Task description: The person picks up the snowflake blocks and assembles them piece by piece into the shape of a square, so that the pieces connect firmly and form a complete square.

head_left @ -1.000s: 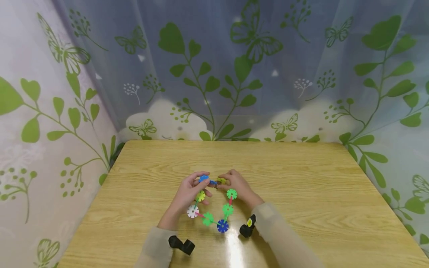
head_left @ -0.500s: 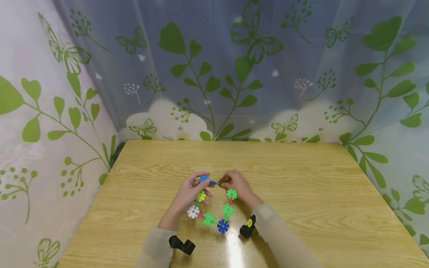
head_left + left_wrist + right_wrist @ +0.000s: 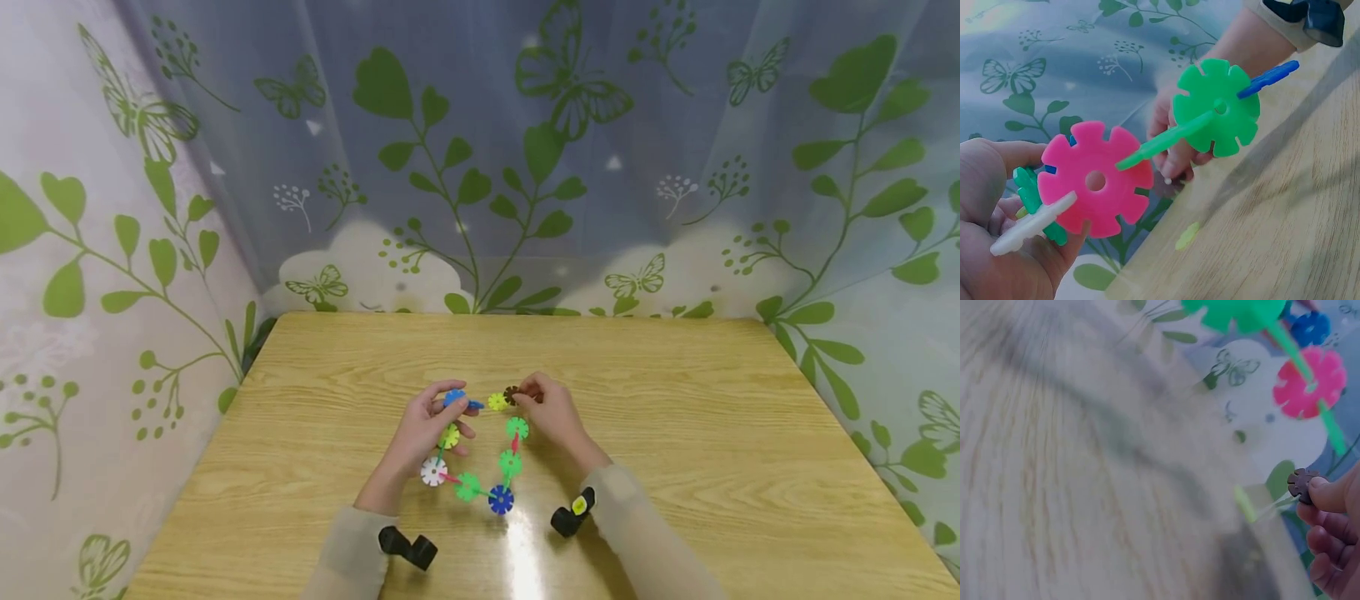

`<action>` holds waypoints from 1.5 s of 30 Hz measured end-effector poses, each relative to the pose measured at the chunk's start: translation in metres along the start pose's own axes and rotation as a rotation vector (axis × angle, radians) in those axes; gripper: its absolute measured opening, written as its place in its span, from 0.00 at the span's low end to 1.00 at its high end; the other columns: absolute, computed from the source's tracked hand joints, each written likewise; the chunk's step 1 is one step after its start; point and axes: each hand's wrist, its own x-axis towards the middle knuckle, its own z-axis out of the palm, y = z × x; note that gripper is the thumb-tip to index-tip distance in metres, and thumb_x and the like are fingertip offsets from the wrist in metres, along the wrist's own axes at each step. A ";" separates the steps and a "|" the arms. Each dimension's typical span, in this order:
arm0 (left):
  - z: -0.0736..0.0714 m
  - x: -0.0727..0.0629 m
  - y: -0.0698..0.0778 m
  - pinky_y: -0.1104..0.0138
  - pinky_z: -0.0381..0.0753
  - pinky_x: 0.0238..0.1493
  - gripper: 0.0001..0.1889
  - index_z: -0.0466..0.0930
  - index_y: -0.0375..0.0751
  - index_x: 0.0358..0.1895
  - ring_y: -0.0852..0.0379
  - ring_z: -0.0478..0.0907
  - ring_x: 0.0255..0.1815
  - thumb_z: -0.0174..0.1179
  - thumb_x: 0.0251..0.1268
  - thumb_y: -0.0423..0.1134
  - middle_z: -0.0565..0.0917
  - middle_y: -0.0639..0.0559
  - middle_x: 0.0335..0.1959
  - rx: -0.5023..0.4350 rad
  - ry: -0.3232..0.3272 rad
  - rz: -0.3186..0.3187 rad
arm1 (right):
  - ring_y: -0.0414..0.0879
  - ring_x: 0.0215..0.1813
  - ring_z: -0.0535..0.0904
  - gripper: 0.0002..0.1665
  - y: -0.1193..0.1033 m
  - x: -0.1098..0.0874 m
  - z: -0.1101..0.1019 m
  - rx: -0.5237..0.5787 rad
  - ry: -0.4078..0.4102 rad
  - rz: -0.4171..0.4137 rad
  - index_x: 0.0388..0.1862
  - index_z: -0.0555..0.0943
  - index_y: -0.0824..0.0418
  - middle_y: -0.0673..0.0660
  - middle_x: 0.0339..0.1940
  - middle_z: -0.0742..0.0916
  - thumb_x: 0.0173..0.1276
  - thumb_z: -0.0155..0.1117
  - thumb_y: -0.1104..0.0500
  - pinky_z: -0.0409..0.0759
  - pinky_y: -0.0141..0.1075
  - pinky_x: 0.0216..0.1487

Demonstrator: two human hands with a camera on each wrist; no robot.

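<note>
My left hand grips a chain of slotted plastic discs by a light blue disc. The chain hangs in a curve, with yellow, white, green and dark blue discs joined by edge-on pieces. A pink disc of the chain faces the left wrist view. My right hand pinches a brown slotted disc between thumb and fingers. A loose yellow disc appears on the tabletop, apart from the brown disc. The light blue disc is partly covered by my left fingers.
The wooden table stretches around and beyond both hands. A leaf-and-butterfly patterned curtain hangs along its back and sides. Each sleeve carries a black camera mount, seen on the left wrist and right wrist.
My right hand has drawn away to the right with the brown disc. The yellow disc, earlier at my right fingers and then hidden, shows outside them. My left hand stays nearly still.
</note>
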 end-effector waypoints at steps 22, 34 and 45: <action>0.007 0.005 -0.001 0.38 0.78 0.35 0.18 0.68 0.41 0.59 0.52 0.81 0.30 0.53 0.69 0.41 0.79 0.35 0.45 -0.047 0.072 0.041 | 0.61 0.28 0.78 0.09 -0.073 -0.028 -0.017 0.273 -0.056 -0.035 0.40 0.79 0.72 0.66 0.27 0.84 0.61 0.64 0.70 0.74 0.26 0.23; 0.015 0.004 0.000 0.45 0.83 0.32 0.20 0.59 0.38 0.63 0.50 0.79 0.33 0.46 0.74 0.41 0.70 0.29 0.53 0.023 -0.006 0.069 | 0.43 0.24 0.78 0.04 -0.066 -0.027 -0.004 0.256 -0.003 -0.014 0.34 0.81 0.66 0.55 0.24 0.85 0.60 0.66 0.67 0.74 0.28 0.18; 0.023 0.000 0.002 0.39 0.80 0.35 0.20 0.51 0.35 0.65 0.41 0.77 0.37 0.36 0.77 0.40 0.66 0.30 0.51 0.100 -0.029 0.033 | 0.50 0.29 0.82 0.03 -0.066 -0.030 0.004 0.284 0.001 -0.042 0.29 0.80 0.70 0.59 0.27 0.85 0.59 0.65 0.69 0.77 0.26 0.22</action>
